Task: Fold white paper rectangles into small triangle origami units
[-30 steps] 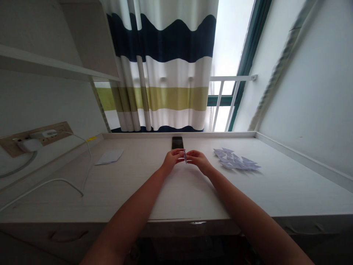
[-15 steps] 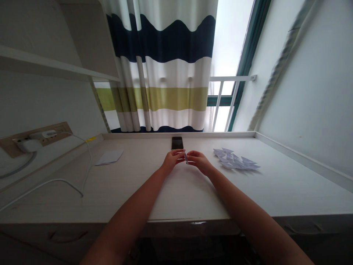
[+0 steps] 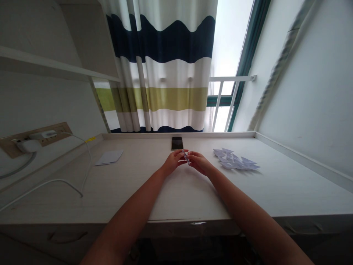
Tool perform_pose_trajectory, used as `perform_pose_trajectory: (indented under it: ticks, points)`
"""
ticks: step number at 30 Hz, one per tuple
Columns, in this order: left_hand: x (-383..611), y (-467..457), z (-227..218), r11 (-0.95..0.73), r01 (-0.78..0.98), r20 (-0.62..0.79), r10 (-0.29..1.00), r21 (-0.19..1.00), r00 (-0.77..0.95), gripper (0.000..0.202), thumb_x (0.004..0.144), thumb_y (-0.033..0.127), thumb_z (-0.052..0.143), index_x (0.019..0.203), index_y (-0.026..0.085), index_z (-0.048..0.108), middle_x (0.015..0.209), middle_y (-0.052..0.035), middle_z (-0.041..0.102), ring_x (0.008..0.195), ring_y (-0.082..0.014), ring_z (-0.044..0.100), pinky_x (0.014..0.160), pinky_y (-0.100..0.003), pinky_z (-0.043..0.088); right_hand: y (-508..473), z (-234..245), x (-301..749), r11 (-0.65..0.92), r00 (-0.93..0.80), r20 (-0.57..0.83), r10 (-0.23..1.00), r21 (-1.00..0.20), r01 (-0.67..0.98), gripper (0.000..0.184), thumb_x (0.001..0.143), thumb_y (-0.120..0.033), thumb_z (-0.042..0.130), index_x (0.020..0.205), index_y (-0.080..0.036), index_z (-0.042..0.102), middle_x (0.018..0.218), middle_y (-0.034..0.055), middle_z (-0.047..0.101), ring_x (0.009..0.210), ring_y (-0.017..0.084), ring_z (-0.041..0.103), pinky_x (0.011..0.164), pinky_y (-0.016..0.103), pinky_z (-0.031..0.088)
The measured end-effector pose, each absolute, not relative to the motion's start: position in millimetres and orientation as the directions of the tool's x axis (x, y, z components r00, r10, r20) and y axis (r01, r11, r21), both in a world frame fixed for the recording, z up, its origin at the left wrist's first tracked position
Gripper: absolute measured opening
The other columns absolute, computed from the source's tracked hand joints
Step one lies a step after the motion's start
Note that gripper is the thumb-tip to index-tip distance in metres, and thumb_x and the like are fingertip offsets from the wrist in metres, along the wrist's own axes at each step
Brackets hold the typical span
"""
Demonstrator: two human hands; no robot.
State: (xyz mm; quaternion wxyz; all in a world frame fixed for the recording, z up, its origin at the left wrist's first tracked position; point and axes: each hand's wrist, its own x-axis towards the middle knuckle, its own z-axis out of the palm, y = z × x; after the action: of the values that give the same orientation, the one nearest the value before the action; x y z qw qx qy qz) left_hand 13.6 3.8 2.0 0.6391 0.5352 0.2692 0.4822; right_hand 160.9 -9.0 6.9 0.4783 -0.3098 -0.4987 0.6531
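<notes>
Just on the near side of the phone [image 3: 177, 143], the left hand [image 3: 173, 162] and the right hand [image 3: 199, 162] have their fingers clamped on a small folded paper [image 3: 186, 157], held tilted between them. Well to the right of the phone lies a cluster of folded paper pieces [image 3: 234, 162], and well to its left some flat white paper [image 3: 109, 157] rests on the desk [image 3: 118, 187]

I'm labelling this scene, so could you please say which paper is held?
The small paper between the left hand and right hand; the flat paper at left and pointed papers at right lie on the desk.
</notes>
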Motion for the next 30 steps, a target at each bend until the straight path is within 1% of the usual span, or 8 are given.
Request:
perform_pose_trajectory:
  ticks: [6, 11, 17, 22, 27, 30]
  points:
    - [14, 1, 5, -0.04, -0.313, 0.172, 0.897, 0.949, 0.407, 0.03, 0.071, 0.025, 0.056, 0.098, 0.016, 0.061, 0.082, -0.0058, 0.061, 0.076, -0.0138, 0.055, 0.078, -0.035, 0.045, -14, 12, 158, -0.071, -0.338, 0.04, 0.94, -0.948, -0.311, 0.018, 0.058, -0.029, 0.068, 0.065, -0.018, 0.055, 0.064, -0.0019, 0.055, 0.057, 0.008, 0.047, 0.054, 0.022, 0.036]
    - [14, -2, 9, -0.005, -0.289, 0.136, 0.89, 0.957, 0.435, 0.039, 0.064, 0.019, 0.065, 0.102, 0.018, 0.058, 0.085, -0.0055, 0.061, 0.081, -0.0159, 0.057, 0.08, -0.037, 0.044, -10, 7, 161, -0.07, -0.35, 0.05, 0.935, -0.944, -0.322, 0.016, 0.059, -0.028, 0.068, 0.067, -0.018, 0.057, 0.068, -0.0014, 0.057, 0.062, 0.009, 0.05, 0.059, 0.023, 0.039]
    - [12, -1, 7, 0.003, -0.333, 0.165, 0.865, 0.943, 0.474, 0.041, 0.063, 0.018, 0.066, 0.103, 0.019, 0.057, 0.089, -0.0064, 0.061, 0.085, -0.0169, 0.057, 0.084, -0.038, 0.042, -5, 2, 165, -0.053, -0.359, 0.072, 0.931, -0.944, -0.325, 0.017, 0.063, -0.03, 0.066, 0.074, -0.018, 0.061, 0.073, 0.0008, 0.059, 0.065, 0.011, 0.052, 0.062, 0.024, 0.041]
    - [12, 0, 7, 0.014, -0.324, 0.149, 0.869, 0.946, 0.472, 0.039, 0.061, 0.014, 0.064, 0.099, 0.017, 0.058, 0.091, -0.0071, 0.061, 0.085, -0.0174, 0.058, 0.083, -0.039, 0.043, -8, 5, 163, -0.034, -0.365, 0.082, 0.927, -0.953, -0.301, 0.017, 0.064, -0.031, 0.065, 0.073, -0.018, 0.06, 0.074, 0.0015, 0.059, 0.067, 0.012, 0.053, 0.064, 0.026, 0.042]
    - [15, 0, 5, -0.01, -0.285, 0.137, 0.894, 0.958, 0.428, 0.031, 0.062, 0.014, 0.061, 0.092, 0.016, 0.057, 0.088, -0.0059, 0.061, 0.077, -0.0153, 0.058, 0.077, -0.036, 0.045, -9, 4, 159, -0.052, -0.359, 0.087, 0.929, -0.932, -0.359, 0.016, 0.062, -0.029, 0.066, 0.071, -0.017, 0.06, 0.073, 0.0022, 0.059, 0.068, 0.013, 0.053, 0.066, 0.028, 0.043]
    - [16, 2, 3, -0.026, -0.269, 0.139, 0.901, 0.963, 0.411, 0.028, 0.063, 0.015, 0.059, 0.091, 0.017, 0.056, 0.087, -0.0056, 0.061, 0.076, -0.0148, 0.058, 0.076, -0.035, 0.046, -7, 1, 158, -0.055, -0.366, 0.094, 0.926, -0.925, -0.377, 0.015, 0.064, -0.028, 0.065, 0.071, -0.017, 0.06, 0.073, 0.0021, 0.058, 0.068, 0.013, 0.053, 0.067, 0.028, 0.042]
